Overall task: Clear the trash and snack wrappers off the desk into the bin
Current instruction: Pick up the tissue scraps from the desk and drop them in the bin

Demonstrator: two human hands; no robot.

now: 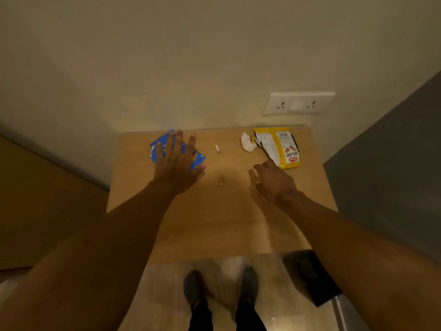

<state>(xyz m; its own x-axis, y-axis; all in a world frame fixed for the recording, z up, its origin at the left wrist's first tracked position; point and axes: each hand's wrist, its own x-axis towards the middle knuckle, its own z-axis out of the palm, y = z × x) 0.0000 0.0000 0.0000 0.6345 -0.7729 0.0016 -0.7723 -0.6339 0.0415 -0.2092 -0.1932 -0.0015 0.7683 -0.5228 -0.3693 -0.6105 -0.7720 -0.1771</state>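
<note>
Wrappers: a blue wrapper (200, 159) lay at the far left of the counter (214, 223), mostly hidden under your left hand; a yellow-and-white snack packet (279, 146) lay torn open at the far right, near the wall.
Crumpled tissue: a white wad (247, 142) sat just left of the yellow packet, touching its torn edge.
Small bits: a short white stub (217, 148) lay between the two wrappers; a smaller tan scrap (221, 183) sat nearer you, between your hands.
Bin: a dark container (310, 278) stood on the floor below the counter's near right corner, blurred.
Surroundings: a white socket plate (298, 103) was on the wall above the packet; your shoes (195, 286) showed on the floor.
Left hand: your left hand (177, 163) was spread flat, fingers splayed over the blue wrapper, gripping nothing.
Right hand: your right hand (274, 180) hovered loosely curled, fingers apart and empty, just short of the yellow packet's near end.
</note>
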